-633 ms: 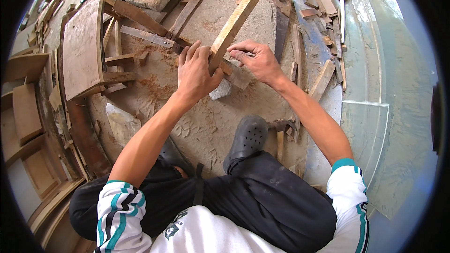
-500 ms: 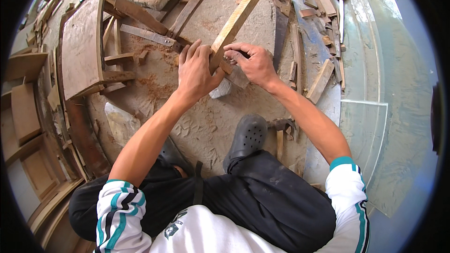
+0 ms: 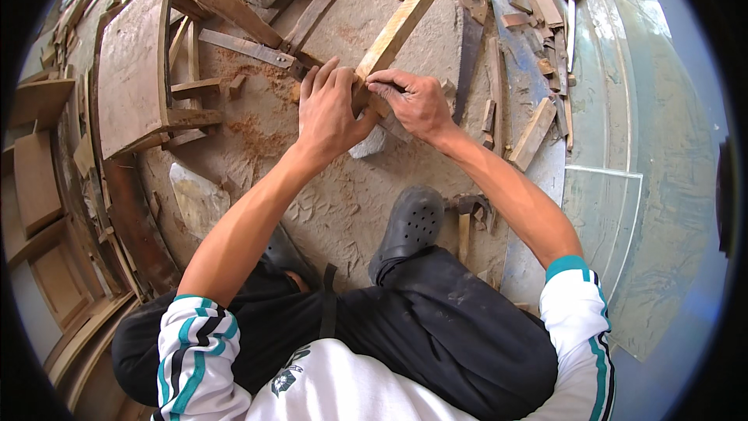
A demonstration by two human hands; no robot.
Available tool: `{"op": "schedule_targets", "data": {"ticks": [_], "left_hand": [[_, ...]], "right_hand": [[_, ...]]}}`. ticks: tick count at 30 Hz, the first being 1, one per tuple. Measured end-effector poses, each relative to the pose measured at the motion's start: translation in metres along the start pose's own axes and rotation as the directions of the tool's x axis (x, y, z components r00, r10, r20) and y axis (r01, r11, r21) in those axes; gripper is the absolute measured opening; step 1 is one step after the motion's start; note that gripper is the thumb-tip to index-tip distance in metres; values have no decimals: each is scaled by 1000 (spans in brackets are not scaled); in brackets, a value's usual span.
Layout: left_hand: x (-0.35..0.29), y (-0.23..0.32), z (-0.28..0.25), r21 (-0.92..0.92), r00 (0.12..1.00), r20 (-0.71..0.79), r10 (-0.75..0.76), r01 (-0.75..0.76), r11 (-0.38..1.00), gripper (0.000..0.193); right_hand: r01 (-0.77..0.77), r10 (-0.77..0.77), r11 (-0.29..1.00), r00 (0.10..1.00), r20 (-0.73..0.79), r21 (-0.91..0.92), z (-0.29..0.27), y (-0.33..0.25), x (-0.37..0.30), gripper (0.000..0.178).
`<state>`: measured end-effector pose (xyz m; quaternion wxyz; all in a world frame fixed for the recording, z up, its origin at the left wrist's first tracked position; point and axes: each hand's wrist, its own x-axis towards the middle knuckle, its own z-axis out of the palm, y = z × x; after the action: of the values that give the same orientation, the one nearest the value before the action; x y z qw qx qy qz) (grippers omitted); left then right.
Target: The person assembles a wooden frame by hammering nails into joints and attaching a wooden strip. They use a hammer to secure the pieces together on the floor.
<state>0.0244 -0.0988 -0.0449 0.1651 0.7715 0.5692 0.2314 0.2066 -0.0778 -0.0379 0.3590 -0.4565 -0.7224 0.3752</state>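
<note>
A long pale wooden bar (image 3: 407,17) slants from the far side down to my hands. My left hand (image 3: 331,109) grips its near end, fingers along the left side and thumb on the right. My right hand (image 3: 417,103) is closed in a pinch against the bar's upper face; whatever is between thumb and forefinger is too small to make out. Beneath the near end a whitish block (image 3: 368,142) rests on the ground. Just left of my left hand lies a try square (image 3: 245,47) with a metal blade, its dark stock partly behind my fingers.
To the right of the bar lies a handsaw (image 3: 470,39), with wood offcuts (image 3: 543,0) beyond it. A hammer (image 3: 471,209) sits beside my right shoe. Wooden furniture frames (image 3: 132,70) stand at left. Glass sheets (image 3: 600,210) lie along the right side.
My right hand has shifted slightly left, bringing its pinched fingertips onto the bar. My left hand keeps its hold on the near end.
</note>
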Motion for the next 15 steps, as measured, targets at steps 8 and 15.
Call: {"op": "schedule_targets", "data": {"ticks": [8, 15], "left_hand": [[2, 0, -1, -50, 998, -39, 44, -46, 998, 50], [21, -20, -43, -78, 944, 258, 207, -193, 978, 32]], "right_hand": [[96, -100, 994, 993, -68, -57, 6, 2, 0, 17], [134, -145, 967, 989, -36, -217, 10, 0, -1, 18]]}}
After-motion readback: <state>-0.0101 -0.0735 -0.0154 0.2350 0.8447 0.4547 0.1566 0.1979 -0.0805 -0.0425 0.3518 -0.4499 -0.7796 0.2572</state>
